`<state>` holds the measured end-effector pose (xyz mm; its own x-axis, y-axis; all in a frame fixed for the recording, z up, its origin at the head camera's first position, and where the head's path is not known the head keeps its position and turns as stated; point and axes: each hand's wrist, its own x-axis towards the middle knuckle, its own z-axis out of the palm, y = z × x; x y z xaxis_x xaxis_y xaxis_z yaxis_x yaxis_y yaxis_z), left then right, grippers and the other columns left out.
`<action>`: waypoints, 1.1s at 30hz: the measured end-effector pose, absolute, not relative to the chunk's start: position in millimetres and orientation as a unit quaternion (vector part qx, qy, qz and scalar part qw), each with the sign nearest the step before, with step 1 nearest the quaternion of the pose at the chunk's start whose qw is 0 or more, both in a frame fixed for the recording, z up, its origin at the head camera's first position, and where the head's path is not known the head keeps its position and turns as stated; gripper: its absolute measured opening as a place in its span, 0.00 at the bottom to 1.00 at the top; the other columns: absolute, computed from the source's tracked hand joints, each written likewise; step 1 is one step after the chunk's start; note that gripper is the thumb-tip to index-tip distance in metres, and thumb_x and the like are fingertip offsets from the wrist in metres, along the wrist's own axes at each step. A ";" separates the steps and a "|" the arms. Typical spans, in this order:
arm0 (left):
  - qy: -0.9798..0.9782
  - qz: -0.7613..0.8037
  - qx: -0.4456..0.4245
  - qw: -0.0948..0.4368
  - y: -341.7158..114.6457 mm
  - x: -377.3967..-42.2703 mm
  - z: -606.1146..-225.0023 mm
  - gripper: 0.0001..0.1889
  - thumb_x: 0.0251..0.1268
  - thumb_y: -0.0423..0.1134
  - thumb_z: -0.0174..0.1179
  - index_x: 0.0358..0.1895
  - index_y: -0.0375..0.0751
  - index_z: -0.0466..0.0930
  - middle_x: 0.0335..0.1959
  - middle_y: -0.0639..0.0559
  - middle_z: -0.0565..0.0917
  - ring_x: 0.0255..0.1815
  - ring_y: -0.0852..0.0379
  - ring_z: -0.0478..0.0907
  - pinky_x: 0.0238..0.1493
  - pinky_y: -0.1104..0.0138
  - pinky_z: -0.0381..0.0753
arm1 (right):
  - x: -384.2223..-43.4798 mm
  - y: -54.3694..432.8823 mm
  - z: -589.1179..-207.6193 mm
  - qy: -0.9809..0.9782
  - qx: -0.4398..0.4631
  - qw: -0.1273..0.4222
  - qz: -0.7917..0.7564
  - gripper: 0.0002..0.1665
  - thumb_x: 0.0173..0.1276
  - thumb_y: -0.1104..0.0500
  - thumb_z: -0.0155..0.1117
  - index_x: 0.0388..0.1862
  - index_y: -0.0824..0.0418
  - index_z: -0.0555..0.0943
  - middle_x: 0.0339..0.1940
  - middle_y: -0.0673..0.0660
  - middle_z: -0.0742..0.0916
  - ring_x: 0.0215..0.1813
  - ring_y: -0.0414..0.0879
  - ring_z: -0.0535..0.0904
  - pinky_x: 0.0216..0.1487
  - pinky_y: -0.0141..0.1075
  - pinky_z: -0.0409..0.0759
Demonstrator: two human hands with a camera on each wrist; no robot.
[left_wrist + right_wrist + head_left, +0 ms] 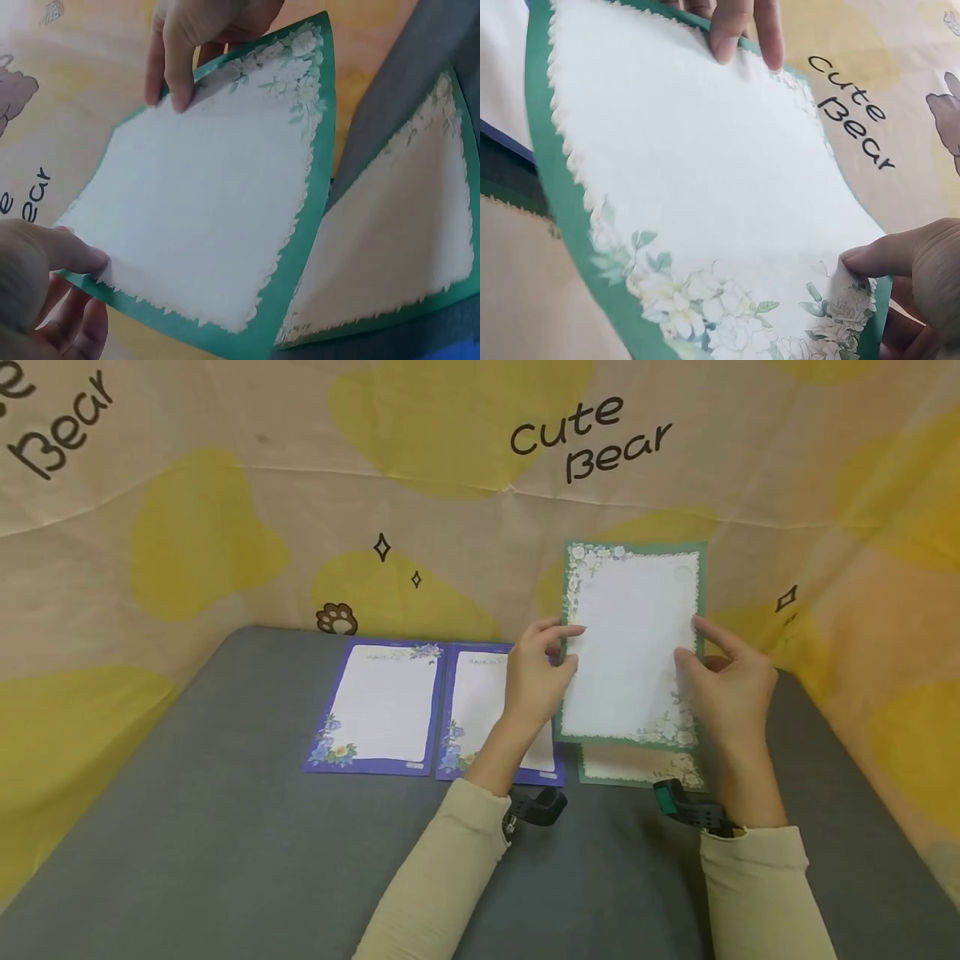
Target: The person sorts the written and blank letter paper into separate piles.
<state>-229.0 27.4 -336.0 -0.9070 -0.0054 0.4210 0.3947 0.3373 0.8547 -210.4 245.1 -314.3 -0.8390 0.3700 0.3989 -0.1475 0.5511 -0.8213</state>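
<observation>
A sheet of green-bordered floral paper [630,643] is held upright above the table, its white middle facing the head camera. My left hand [536,672] pinches its left edge, thumb in front. On the opposite edge my right hand [731,689] pinches it the same way, thumb on the white face. In both wrist views the sheet bows slightly between the hands. Below it lies a second green-bordered sheet [637,764], mostly hidden in the head view; the left wrist view shows more of this lower sheet [397,217].
Two purple-bordered floral sheets lie side by side on the grey table [225,827]: the left purple sheet [386,706] in full view, the right purple sheet [472,710] partly behind my left hand and forearm. A cloth backdrop [450,468] with yellow patches and lettering rises behind the table.
</observation>
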 end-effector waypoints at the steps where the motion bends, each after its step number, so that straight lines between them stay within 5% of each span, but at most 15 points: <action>1: -0.796 -0.566 -0.122 0.176 29.4 -228.6 -336.7 0.18 0.62 0.25 0.64 0.54 0.43 0.87 0.65 0.44 0.79 0.38 0.58 0.76 0.32 0.78 0.73 | -209.7 246.2 -313.7 -0.834 -0.065 0.279 0.471 0.25 0.65 0.58 0.71 0.62 0.49 0.84 0.18 0.29 0.82 0.24 0.20 0.80 0.24 0.19 0.75; 6: -0.794 -0.571 -0.118 0.170 34.9 -227.4 -345.3 0.18 0.64 0.27 0.64 0.57 0.42 0.85 0.61 0.46 0.83 0.35 0.59 0.75 0.29 0.79 0.72 | -207.4 250.1 -311.7 -0.830 -0.059 0.286 0.476 0.24 0.64 0.60 0.71 0.61 0.52 0.85 0.19 0.25 0.81 0.20 0.22 0.79 0.22 0.20 0.74; 12: -0.813 -0.540 -0.118 0.182 38.1 -229.4 -352.8 0.21 0.64 0.29 0.65 0.61 0.43 0.83 0.58 0.48 0.84 0.35 0.59 0.78 0.31 0.77 0.73 | -209.7 253.1 -314.3 -0.851 -0.056 0.284 0.438 0.24 0.64 0.59 0.71 0.61 0.50 0.85 0.30 0.51 0.91 0.23 0.19 0.78 0.23 0.19 0.75; 17: -0.828 -0.516 -0.132 0.178 43.9 -229.0 -356.4 0.22 0.64 0.30 0.65 0.62 0.45 0.83 0.57 0.49 0.85 0.37 0.59 0.80 0.32 0.77 0.73 | -214.2 256.3 -323.0 -0.880 -0.053 0.281 0.380 0.23 0.66 0.58 0.70 0.61 0.50 0.85 0.21 0.61 0.89 0.19 0.18 0.72 0.18 0.21 0.68; 23: -0.843 -0.496 -0.140 0.153 50.9 -228.3 -362.7 0.22 0.66 0.30 0.64 0.63 0.46 0.82 0.58 0.51 0.84 0.38 0.60 0.81 0.31 0.77 0.72 | -218.2 259.2 -333.2 -0.914 -0.032 0.242 0.325 0.24 0.70 0.58 0.66 0.65 0.53 0.82 0.05 0.47 0.71 0.11 0.38 0.62 0.13 0.31 0.59; 33: -0.850 -0.493 -0.148 0.115 61.9 -227.1 -374.2 0.23 0.66 0.30 0.64 0.65 0.42 0.79 0.62 0.46 0.82 0.39 0.60 0.81 0.35 0.79 0.75 | -216.7 272.0 -339.7 -0.936 -0.039 0.174 0.302 0.27 0.71 0.62 0.57 0.69 0.58 0.78 0.06 0.45 0.64 0.11 0.43 0.59 0.14 0.35 0.60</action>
<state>-227.1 61.9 -374.2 -0.9300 0.1376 0.3410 0.3643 0.4709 0.8035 -216.7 272.0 -339.7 -0.9362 0.1785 0.3029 -0.0322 0.8143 -0.5795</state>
